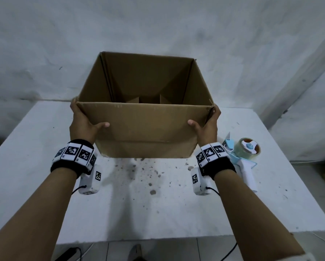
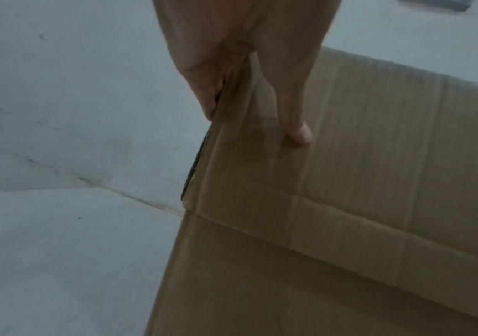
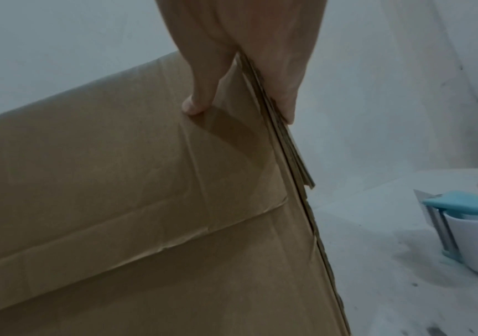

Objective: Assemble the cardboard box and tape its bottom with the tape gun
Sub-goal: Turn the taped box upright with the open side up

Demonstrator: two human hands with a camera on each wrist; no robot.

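Observation:
A brown cardboard box (image 1: 144, 129) stands opened up and square on the white table (image 1: 45, 194), its top open toward me. My left hand (image 1: 82, 123) grips the near left corner (image 2: 232, 136), thumb on the front wall and fingers round the side. My right hand (image 1: 207, 125) grips the near right corner (image 3: 246, 127) the same way. Inside, flaps lie at the bottom with a dark gap between them. The tape gun (image 1: 240, 153), light blue and white with a clear tape roll, lies on the table right of the box (image 3: 467, 227).
The table's near edge (image 1: 158, 236) runs below my forearms, with floor and dark cables under it. Brown specks stain the table in front of the box. A white wall rises behind the table.

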